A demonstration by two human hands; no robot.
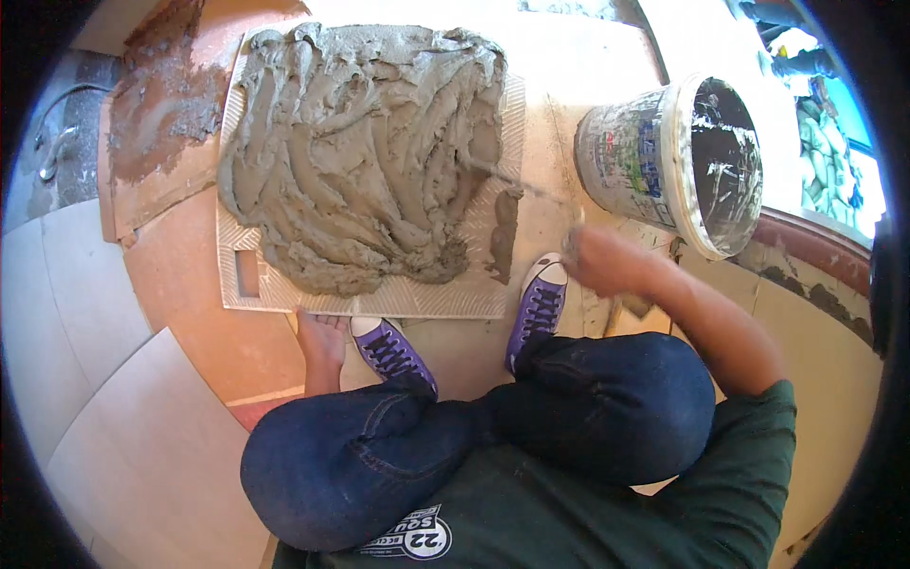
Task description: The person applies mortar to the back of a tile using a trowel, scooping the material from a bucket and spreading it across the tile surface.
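A square tile (pixel 483 294) with a ridged back and a small cut-out carries thick, uneven grey mortar (pixel 360 152). My left hand (pixel 322 337) is at its lower edge, fingers curled against the rim. To the right, my right hand (pixel 602 261), blurred, grips a trowel whose thin, smeared blade (pixel 526 185) reaches over the tile's right side into the mortar.
A mortar-stained bucket (pixel 626 156) lies tilted, mouth rightward, at upper right. My purple sneakers (pixel 389 351) are below the tile. Pale tiles (pixel 123 417) lie at left beside a mortar-smeared board (pixel 161 123). A ledge (pixel 806 242) borders an opening at right.
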